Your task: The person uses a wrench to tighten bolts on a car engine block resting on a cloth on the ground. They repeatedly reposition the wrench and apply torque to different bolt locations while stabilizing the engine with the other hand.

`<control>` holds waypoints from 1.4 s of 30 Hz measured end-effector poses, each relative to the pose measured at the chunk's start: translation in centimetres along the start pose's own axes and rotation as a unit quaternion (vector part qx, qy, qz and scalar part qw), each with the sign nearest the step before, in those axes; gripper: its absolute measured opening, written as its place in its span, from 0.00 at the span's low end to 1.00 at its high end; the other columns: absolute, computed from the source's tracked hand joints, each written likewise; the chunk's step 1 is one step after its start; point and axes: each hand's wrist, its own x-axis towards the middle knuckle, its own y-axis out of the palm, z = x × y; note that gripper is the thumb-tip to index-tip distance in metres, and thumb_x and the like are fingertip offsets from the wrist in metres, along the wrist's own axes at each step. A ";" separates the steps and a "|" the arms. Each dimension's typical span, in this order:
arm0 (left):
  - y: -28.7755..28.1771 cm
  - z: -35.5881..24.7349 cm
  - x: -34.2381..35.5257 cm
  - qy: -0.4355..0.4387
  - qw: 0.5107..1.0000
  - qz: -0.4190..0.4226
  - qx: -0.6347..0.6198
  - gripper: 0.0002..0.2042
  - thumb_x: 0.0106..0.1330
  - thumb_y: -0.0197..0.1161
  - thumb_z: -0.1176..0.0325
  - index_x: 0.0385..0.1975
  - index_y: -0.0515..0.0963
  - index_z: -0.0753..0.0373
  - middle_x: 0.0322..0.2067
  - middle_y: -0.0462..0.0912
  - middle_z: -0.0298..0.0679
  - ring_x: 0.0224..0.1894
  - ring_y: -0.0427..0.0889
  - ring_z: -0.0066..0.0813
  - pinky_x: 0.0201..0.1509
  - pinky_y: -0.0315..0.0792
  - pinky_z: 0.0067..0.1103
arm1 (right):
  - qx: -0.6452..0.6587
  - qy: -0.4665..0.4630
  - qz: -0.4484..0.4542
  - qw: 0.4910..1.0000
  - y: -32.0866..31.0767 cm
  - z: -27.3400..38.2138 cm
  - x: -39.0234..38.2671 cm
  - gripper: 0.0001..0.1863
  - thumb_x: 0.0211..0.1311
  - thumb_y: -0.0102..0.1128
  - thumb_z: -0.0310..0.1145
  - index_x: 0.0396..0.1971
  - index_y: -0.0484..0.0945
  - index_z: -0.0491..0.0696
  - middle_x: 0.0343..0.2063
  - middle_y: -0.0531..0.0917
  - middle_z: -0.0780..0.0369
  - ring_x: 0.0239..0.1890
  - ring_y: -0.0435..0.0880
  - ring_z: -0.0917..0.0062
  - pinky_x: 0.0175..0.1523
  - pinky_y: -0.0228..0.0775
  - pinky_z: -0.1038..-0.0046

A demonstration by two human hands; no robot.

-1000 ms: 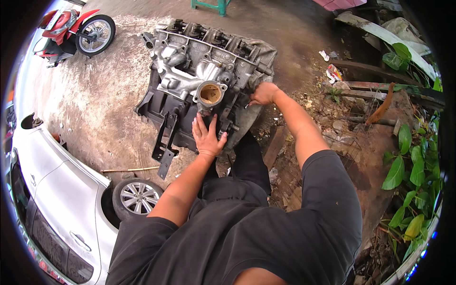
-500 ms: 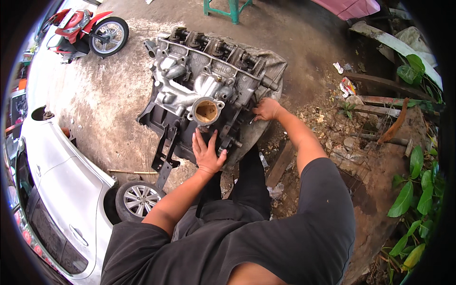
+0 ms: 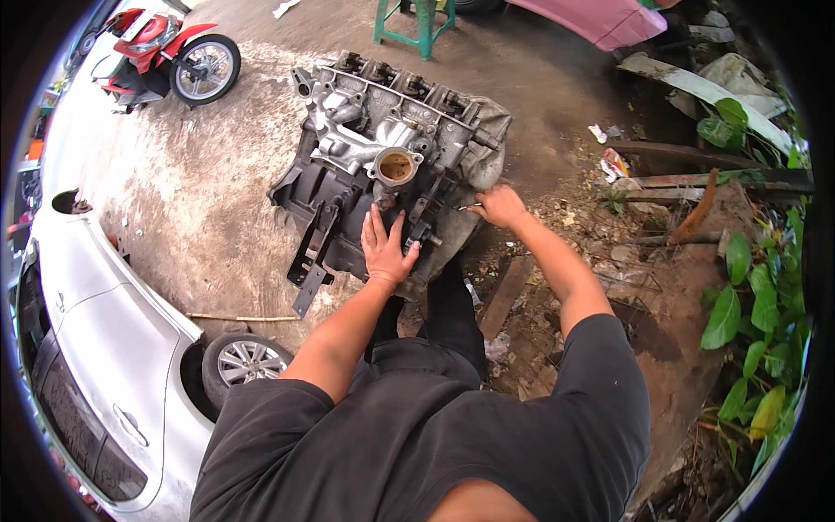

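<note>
Concrete yard: left hand [image 3: 385, 250] flat on engine block [image 3: 383, 165] (right hand [image 3: 496, 207] gripping edge).

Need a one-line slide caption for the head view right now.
Left hand flat on an engine block lying on concrete, right hand gripping a small tool at its edge, beside a white car.

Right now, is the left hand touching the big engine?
Touching. The head view shows the left hand lying flat, fingers spread, on the dark near side of the engine, with no gap between palm and metal.
</note>
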 end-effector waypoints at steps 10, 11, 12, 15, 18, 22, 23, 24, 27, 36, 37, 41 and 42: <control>-0.1 0.1 0.1 0.004 1.000 0.003 -0.012 0.33 0.56 0.56 0.46 0.63 0.65 0.50 0.70 0.41 0.53 0.71 0.43 0.52 0.70 0.44 0.42 | 0.364 0.430 -0.043 0.825 3.5 7.8 -3.1 0.14 0.58 0.59 0.39 0.40 0.82 0.47 0.32 0.83 0.49 0.40 0.81 0.54 0.46 0.72 0.59; -0.1 0.1 0.2 0.006 1.000 0.001 -0.016 0.33 0.56 0.56 0.46 0.63 0.65 0.50 0.70 0.41 0.53 0.71 0.42 0.52 0.70 0.44 0.42 | 0.348 0.409 -0.095 0.838 4.0 8.3 -2.9 0.14 0.58 0.59 0.39 0.40 0.82 0.46 0.32 0.83 0.49 0.40 0.81 0.54 0.46 0.72 0.59; -0.1 0.0 0.2 0.005 1.000 0.003 -0.019 0.33 0.56 0.56 0.46 0.63 0.65 0.50 0.70 0.41 0.53 0.71 0.42 0.51 0.70 0.43 0.42 | 0.330 0.407 -0.131 0.842 4.6 8.9 -2.7 0.14 0.58 0.59 0.39 0.39 0.82 0.46 0.32 0.82 0.49 0.41 0.81 0.54 0.46 0.72 0.60; -0.2 0.1 0.1 0.003 1.000 0.002 -0.022 0.33 0.56 0.56 0.46 0.63 0.65 0.50 0.70 0.41 0.53 0.71 0.42 0.51 0.71 0.43 0.41 | 0.353 0.406 -0.179 0.824 5.6 10.3 -1.7 0.14 0.59 0.57 0.37 0.36 0.81 0.42 0.32 0.81 0.46 0.41 0.80 0.51 0.46 0.70 0.58; -0.3 -0.1 0.1 0.001 1.000 0.009 -0.022 0.33 0.56 0.56 0.46 0.63 0.65 0.50 0.70 0.41 0.52 0.71 0.42 0.51 0.71 0.43 0.41 | 0.380 0.429 -0.179 0.800 6.0 11.5 -1.2 0.14 0.60 0.55 0.36 0.34 0.80 0.40 0.32 0.80 0.44 0.41 0.79 0.49 0.46 0.70 0.57; -0.3 -0.1 0.1 0.002 1.000 0.008 -0.019 0.33 0.56 0.57 0.46 0.63 0.65 0.50 0.70 0.41 0.52 0.71 0.41 0.51 0.71 0.43 0.41 | 0.378 0.449 -0.192 0.787 6.0 12.8 -0.2 0.13 0.61 0.54 0.35 0.36 0.81 0.40 0.33 0.81 0.44 0.42 0.79 0.49 0.46 0.70 0.57; -0.4 -0.1 0.1 0.002 1.000 0.007 -0.018 0.33 0.56 0.57 0.46 0.63 0.65 0.50 0.70 0.41 0.52 0.71 0.41 0.51 0.71 0.43 0.41 | 0.380 0.460 -0.193 0.779 6.0 13.1 0.1 0.13 0.61 0.54 0.35 0.36 0.81 0.40 0.33 0.81 0.44 0.42 0.79 0.49 0.46 0.70 0.57; -0.3 -0.1 0.1 0.001 1.000 0.006 -0.017 0.33 0.56 0.57 0.46 0.63 0.65 0.50 0.70 0.41 0.52 0.71 0.41 0.51 0.71 0.43 0.41 | 0.382 0.470 -0.195 0.771 5.9 13.5 0.5 0.13 0.61 0.54 0.34 0.36 0.81 0.40 0.33 0.81 0.44 0.42 0.79 0.49 0.46 0.70 0.57; -0.2 -0.1 0.2 -0.001 1.000 0.007 -0.020 0.33 0.55 0.58 0.47 0.63 0.65 0.50 0.70 0.41 0.52 0.71 0.41 0.51 0.71 0.43 0.41 | 0.374 0.485 -0.215 0.761 5.9 14.5 1.3 0.13 0.61 0.53 0.33 0.34 0.81 0.39 0.32 0.81 0.44 0.41 0.79 0.49 0.45 0.70 0.56; -0.2 -0.1 0.0 0.003 0.999 0.001 -0.035 0.32 0.56 0.58 0.49 0.62 0.66 0.50 0.70 0.41 0.53 0.71 0.42 0.53 0.68 0.47 0.44 | 0.393 0.555 -0.164 0.715 4.9 14.8 2.9 0.13 0.60 0.54 0.32 0.33 0.80 0.36 0.34 0.81 0.42 0.43 0.79 0.48 0.47 0.70 0.56; -0.2 0.0 0.1 0.001 0.999 0.003 -0.035 0.32 0.56 0.58 0.49 0.62 0.66 0.50 0.70 0.41 0.52 0.71 0.42 0.53 0.68 0.47 0.44 | 0.402 0.563 -0.167 0.703 4.9 14.8 3.0 0.13 0.60 0.54 0.32 0.33 0.80 0.36 0.35 0.81 0.42 0.43 0.79 0.48 0.47 0.70 0.56; -0.1 0.1 0.1 -0.002 1.000 0.015 -0.024 0.34 0.56 0.56 0.45 0.64 0.64 0.50 0.70 0.41 0.52 0.71 0.41 0.51 0.71 0.41 0.42 | 0.445 0.599 -0.124 0.654 5.3 14.1 3.4 0.13 0.60 0.53 0.30 0.33 0.79 0.34 0.35 0.81 0.41 0.43 0.81 0.49 0.42 0.71 0.56; -0.1 0.1 0.1 0.000 1.000 0.011 -0.027 0.33 0.56 0.57 0.46 0.63 0.64 0.50 0.70 0.41 0.52 0.71 0.41 0.51 0.70 0.43 0.42 | 0.471 0.602 -0.123 0.633 5.4 13.7 3.5 0.12 0.60 0.53 0.29 0.31 0.78 0.34 0.32 0.81 0.42 0.39 0.82 0.51 0.37 0.70 0.55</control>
